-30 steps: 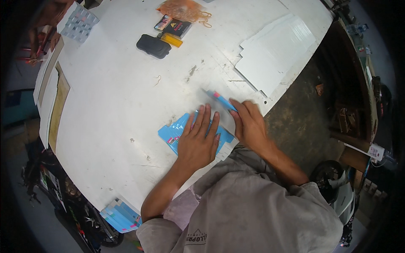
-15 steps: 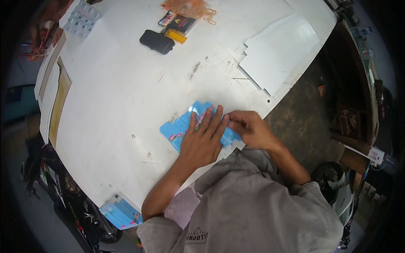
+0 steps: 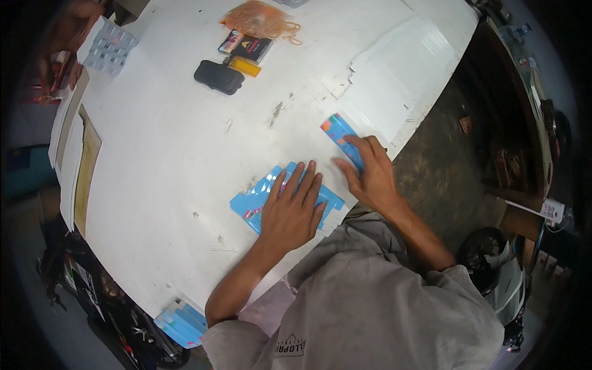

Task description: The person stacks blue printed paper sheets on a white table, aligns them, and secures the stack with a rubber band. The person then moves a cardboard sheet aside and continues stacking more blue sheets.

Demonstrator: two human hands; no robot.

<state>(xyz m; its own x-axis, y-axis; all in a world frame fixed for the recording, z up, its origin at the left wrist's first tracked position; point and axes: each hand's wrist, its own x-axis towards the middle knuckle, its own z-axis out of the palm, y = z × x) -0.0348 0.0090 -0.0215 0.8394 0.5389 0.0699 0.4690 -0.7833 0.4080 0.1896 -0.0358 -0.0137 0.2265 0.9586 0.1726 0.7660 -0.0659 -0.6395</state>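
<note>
Several flat blue printed cartons (image 3: 246,202) lie in a stack at the near edge of the white table. My left hand (image 3: 290,206) rests on them with its fingers stretched out and spread. To the right, a narrow blue strip of carton with coloured patches (image 3: 338,131) lies slantwise on the table. The bent fingers of my right hand (image 3: 375,169) touch its near end, and the thumb stands apart from it. The underside of that strip is hidden.
Flat white cartons (image 3: 394,74) lie at the right. Farther off are a black case (image 3: 219,77), a yellow lighter (image 3: 244,66), a small dark box (image 3: 256,48) and an orange plastic bag (image 3: 256,18). Another person's hand (image 3: 75,75) shows at far left. More blue cartons (image 3: 182,324) are at lower left.
My right hand has moved from the stack's right edge up and to the right, and the blue strip now shows under its fingers. My left hand stays on the stack.
</note>
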